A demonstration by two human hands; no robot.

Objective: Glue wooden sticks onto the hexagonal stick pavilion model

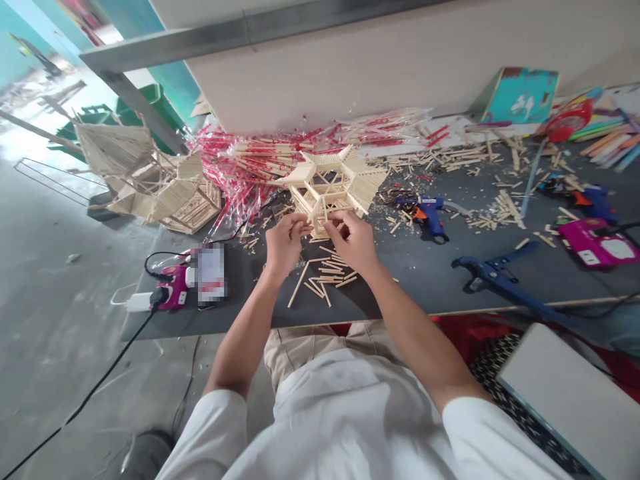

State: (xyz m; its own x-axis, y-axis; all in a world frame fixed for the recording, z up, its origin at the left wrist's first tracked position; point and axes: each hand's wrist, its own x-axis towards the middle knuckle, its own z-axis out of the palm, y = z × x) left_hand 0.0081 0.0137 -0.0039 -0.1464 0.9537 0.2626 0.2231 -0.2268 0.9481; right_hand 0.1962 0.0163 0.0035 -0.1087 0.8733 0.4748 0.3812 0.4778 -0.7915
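A small pavilion model made of thin wooden sticks (pixel 333 183) stands on the dark table (pixel 430 273). My left hand (pixel 285 243) and my right hand (pixel 355 239) are raised just in front of its near side, fingers curled and pinched on a short wooden stick (pixel 324 219) held against the model's lower frame. Loose cut sticks (pixel 325 273) lie on the table right below my hands.
A blue glue gun (pixel 429 212) lies right of the model, blue clamp pliers (pixel 495 277) nearer the edge. Red-wrapped chopstick packs (pixel 260 163) pile behind. Finished stick roofs (pixel 150 180) sit left. A pink power strip (pixel 173 287) and cables lie at the left edge.
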